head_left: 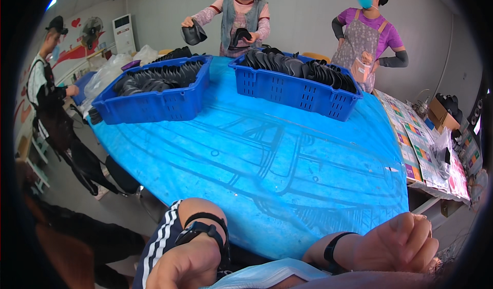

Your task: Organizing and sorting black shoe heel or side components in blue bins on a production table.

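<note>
So both my own hands are down low here and neither is over the bins. Left hand [184,262] is at about 7 o'clock, wrist bent toward the lower edge; its fingers run out of view, so I can't tell how far open they are or if they've got anything. There's a black watch [197,231] on that wrist. Right hand [403,242] is out at 4 o'clock, fingers [424,247] curled into a loose fist, and I can't see whether anything's tucked inside. A dark band [331,250] goes round that wrist. Nearest thing to them is the blue mask [272,272] at 6 o'clock, sitting between the two. The table [334,186] spreads out past that, covered in blue sheeting. On its far side, the left bin [177,107] is at 10 o'clock and the right bin [287,95] at 1, both packed with rows of curved black pieces [292,65]. Person in a vest [229,24] at 12 has a black piece in each hand, someone in an apron [352,42] stands between 1 and 2, plus another worker [51,91] over by 9.
</note>
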`<state>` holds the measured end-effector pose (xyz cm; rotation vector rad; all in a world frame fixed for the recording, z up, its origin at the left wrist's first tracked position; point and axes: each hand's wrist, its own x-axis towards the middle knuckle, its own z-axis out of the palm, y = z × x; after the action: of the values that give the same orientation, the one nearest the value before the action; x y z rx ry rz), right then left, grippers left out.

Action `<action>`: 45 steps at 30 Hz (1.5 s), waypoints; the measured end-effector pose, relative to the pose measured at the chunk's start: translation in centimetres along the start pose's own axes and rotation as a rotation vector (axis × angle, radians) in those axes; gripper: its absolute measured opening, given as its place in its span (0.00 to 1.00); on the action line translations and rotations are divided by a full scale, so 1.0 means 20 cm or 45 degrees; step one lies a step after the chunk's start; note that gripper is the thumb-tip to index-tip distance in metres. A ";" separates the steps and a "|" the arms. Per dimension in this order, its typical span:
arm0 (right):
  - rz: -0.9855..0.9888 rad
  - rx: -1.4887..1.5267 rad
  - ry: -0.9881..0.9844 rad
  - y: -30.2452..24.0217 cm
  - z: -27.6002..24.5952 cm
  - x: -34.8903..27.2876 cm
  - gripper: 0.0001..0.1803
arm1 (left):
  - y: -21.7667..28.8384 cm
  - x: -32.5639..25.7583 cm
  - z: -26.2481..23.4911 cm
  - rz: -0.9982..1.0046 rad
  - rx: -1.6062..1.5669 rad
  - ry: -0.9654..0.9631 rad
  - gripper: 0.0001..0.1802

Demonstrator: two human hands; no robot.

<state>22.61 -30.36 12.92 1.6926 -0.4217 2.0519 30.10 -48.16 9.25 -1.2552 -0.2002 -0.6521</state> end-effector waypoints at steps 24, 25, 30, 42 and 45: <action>0.071 -0.158 -0.112 0.01 -0.01 0.02 0.13 | 0.01 0.00 -0.01 0.044 0.060 -0.017 0.06; 0.071 -0.162 -0.112 0.01 0.01 0.02 0.13 | 0.01 0.00 -0.01 0.039 0.022 -0.011 0.06; 0.094 -0.212 -0.116 -0.02 -0.01 0.01 0.13 | 0.01 0.00 -0.01 0.067 0.055 0.010 0.07; -0.219 -0.124 0.322 0.03 0.08 0.01 0.11 | 0.01 0.00 0.00 0.035 0.004 0.029 0.05; -0.285 0.323 0.313 -0.01 0.07 0.01 0.11 | 0.01 0.01 0.00 0.038 0.027 0.006 0.05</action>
<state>23.85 -30.82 13.37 1.5146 0.1076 2.1769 30.38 -48.26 9.14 -1.2343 -0.1839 -0.6260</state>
